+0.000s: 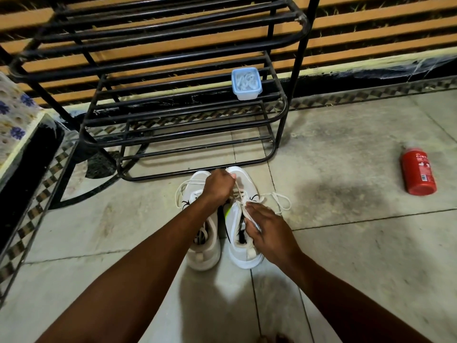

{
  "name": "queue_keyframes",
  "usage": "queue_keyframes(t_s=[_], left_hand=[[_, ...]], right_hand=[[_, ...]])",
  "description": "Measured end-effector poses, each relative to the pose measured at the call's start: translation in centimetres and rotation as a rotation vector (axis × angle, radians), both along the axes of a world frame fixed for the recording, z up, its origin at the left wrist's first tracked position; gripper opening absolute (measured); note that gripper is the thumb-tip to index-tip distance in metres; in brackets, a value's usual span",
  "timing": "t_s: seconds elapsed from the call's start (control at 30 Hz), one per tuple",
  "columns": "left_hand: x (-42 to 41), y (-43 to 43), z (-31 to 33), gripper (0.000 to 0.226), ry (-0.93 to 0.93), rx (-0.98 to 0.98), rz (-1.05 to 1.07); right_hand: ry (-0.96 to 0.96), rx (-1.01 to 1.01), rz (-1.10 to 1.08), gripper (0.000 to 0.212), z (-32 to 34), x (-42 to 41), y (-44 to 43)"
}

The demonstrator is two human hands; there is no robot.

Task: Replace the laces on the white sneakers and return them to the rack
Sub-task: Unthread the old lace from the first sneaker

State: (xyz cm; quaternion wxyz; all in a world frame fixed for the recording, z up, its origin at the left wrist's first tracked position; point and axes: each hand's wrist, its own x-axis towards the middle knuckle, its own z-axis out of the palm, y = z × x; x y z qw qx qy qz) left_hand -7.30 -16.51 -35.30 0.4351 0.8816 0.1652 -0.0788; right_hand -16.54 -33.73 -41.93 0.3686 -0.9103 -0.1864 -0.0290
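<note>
Pulling the lace (238,191) with the left hand (218,185), fist closed on it, while pinning the right sneaker (243,253) under the right hand (265,227), fingers curled; both sneakers standing on the floor (346,256) before the rack (197,154).

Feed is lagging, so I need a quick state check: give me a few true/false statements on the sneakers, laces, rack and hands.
1. Both white sneakers stand on the floor in front of the black rack. True.
2. The left hand pulls a lace on the right-side sneaker. True.
3. The lidded plastic container sits on the floor. False: it is on a rack shelf.
4. The red bottle stands upright. False: it lies on its side.
5. The right hand rests at that sneaker's collar. True.
</note>
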Motion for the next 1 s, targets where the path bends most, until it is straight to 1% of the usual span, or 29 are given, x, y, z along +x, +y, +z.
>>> queue_keyframes(t_s=[0.07,0.17,0.2,0.23,0.3,0.37,0.4,0.43,0.47,0.53,0.57,0.6,0.63,0.7,0.73,0.77,0.8,0.83,0.87,0.9,0.93,0.97,1.0], left_hand=[[-0.1,0.2,1.1,0.028,-0.018,0.084,-0.157],[-0.3,0.2,1.8,0.019,0.007,0.286,-0.431],[-0.4,0.0,1.8,0.013,0.026,0.299,-0.474],[-0.3,0.0,1.8,0.010,0.013,0.324,-0.503],[-0.3,-0.2,1.4,0.019,-0.052,0.371,-0.547],[-0.5,-0.5,1.3,0.016,-0.151,0.577,-0.620],[-0.8,-0.6,1.2,0.010,-0.178,0.643,-0.618],[-1.0,-0.5,1.1,0.009,-0.222,0.720,-0.604],[-1.3,-0.5,1.0,0.017,-0.265,0.814,-0.580],[-1.2,-0.4,1.0,0.029,-0.373,0.909,-0.517],[-1.1,-0.4,1.1,0.029,-0.422,0.916,-0.491],[-1.1,-0.3,1.5,0.026,-0.461,0.863,-0.426],[-0.9,-0.1,1.5,0.024,-0.481,0.729,-0.313],[-0.9,0.1,1.7,0.015,-0.439,0.291,-0.058],[-1.0,0.2,1.6,0.009,-0.398,0.095,0.010],[-1.1,0.4,1.6,0.007,-0.373,-0.006,0.004],[-1.1,0.7,1.7,0.008,-0.360,-0.013,-0.073],[-1.0,1.0,1.9,0.009,-0.348,0.022,-0.190],[-0.7,1.2,2.2,0.008,-0.332,0.105,-0.319],[-0.5,1.5,2.5,0.005,-0.308,0.216,-0.438],[-0.3,1.6,2.5,0.008,-0.278,0.360,-0.550],[-0.2,1.7,2.5,0.016,-0.249,0.499,-0.644],[-0.2,1.7,2.3,0.019,-0.222,0.595,-0.693]], right_hand=[[0.010,-0.015,0.006,0.054,-0.2,0.0,-0.1],[0.015,-0.022,-0.004,0.053,-0.3,0.0,0.0],[0.017,-0.026,-0.010,0.053,-0.3,-0.1,0.0],[0.018,-0.033,-0.014,0.053,-0.3,-0.1,0.1],[0.022,-0.053,-0.015,0.054,-0.3,-0.2,0.2],[0.029,-0.065,-0.018,0.055,-0.2,-0.2,0.1],[0.029,-0.068,-0.017,0.055,-0.2,-0.2,0.0],[0.026,-0.068,-0.016,0.054,-0.1,-0.2,0.0],[0.022,-0.068,-0.015,0.054,0.0,-0.2,0.0],[0.015,-0.068,-0.018,0.054,0.2,-0.1,-0.1],[0.006,-0.063,-0.019,0.053,0.2,-0.1,-0.1],[-0.003,-0.058,-0.018,0.052,0.1,-0.1,-0.1],[-0.008,-0.054,-0.017,0.052,0.1,-0.2,-0.1],[-0.008,-0.052,-0.010,0.051,0.0,-0.2,-0.2],[-0.006,-0.051,-0.009,0.051,0.0,-0.1,-0.2],[-0.002,-0.050,-0.009,0.051,-0.1,-0.1,-0.2],[0.004,-0.051,-0.011,0.052,-0.2,0.0,-0.1],[0.007,-0.056,-0.011,0.052,-0.2,0.0,-0.1],[0.008,-0.064,-0.013,0.052,-0.2,-0.1,-0.1],[0.007,-0.069,-0.014,0.052,-0.2,-0.1,0.0],[0.005,-0.072,-0.015,0.052,-0.1,-0.1,-0.1],[0.003,-0.072,-0.015,0.052,-0.1,-0.1,-0.1],[0.004,-0.073,-0.017,0.052,-0.2,-0.1,-0.1]])
